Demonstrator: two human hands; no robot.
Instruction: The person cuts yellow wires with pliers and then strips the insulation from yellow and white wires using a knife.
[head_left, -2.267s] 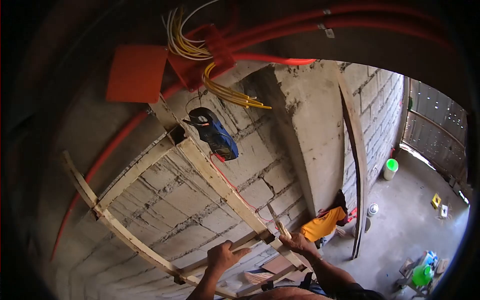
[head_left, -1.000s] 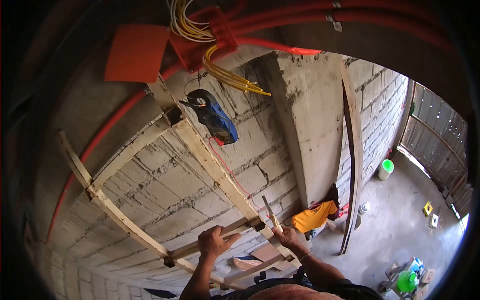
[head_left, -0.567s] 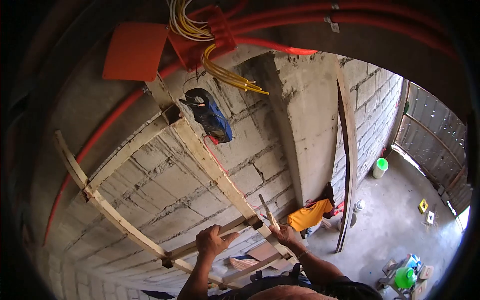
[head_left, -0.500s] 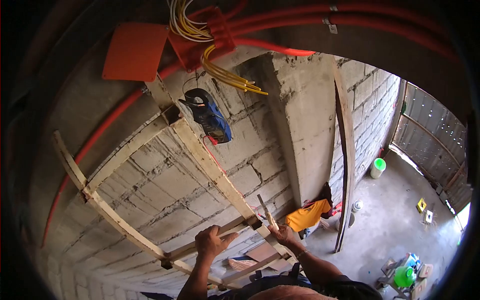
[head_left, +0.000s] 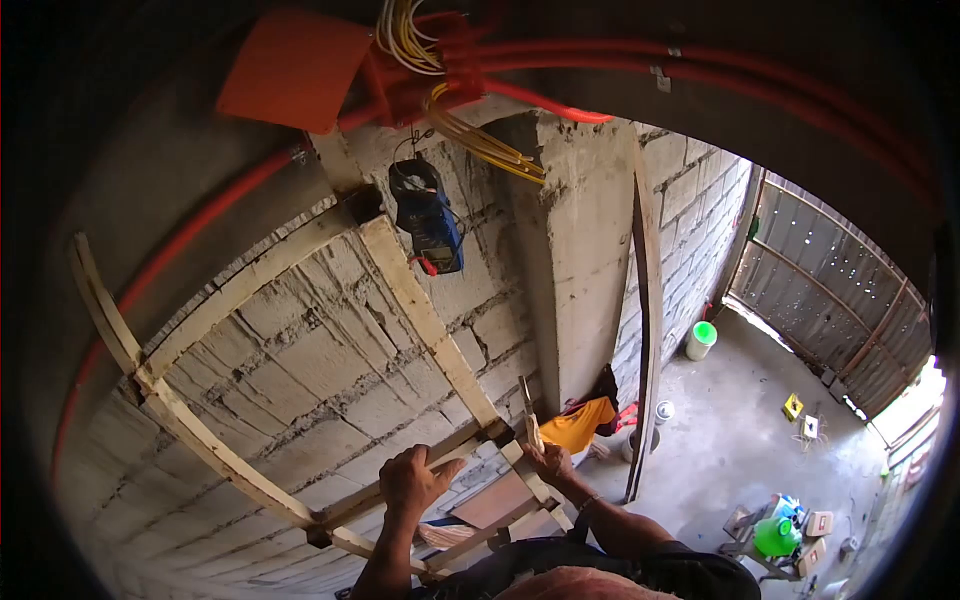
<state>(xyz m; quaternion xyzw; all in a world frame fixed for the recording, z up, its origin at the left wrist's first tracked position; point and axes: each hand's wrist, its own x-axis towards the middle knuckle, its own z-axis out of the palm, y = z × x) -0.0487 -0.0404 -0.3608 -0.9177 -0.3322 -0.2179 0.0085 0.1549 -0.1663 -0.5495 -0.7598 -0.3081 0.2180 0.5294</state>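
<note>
My left hand (head_left: 416, 484) is closed over a rung of the cream ladder (head_left: 425, 325), thumb pointing out to the right. Beside the right rail, my right hand (head_left: 551, 464) grips a slim tool with a pale handle (head_left: 532, 432) and a narrow dark tip pointing up; its exact kind does not show. A blue and black clamp meter (head_left: 430, 222) with a red lead hangs above the hands from the open orange junction box (head_left: 385, 85). Yellow and white wires (head_left: 485, 145) stick out of that box.
Orange conduits (head_left: 640, 62) run along the ceiling. A concrete column (head_left: 585, 260) and a leaning timber (head_left: 646, 330) stand right of the ladder, near a yellow cloth (head_left: 575, 425). On the floor are a green-topped bucket (head_left: 701, 341) and a green container (head_left: 777, 537) among boxes.
My view has turned slightly, so the column, the bucket and the floor items appear further left. Both hands keep their places on the ladder and the tool.
</note>
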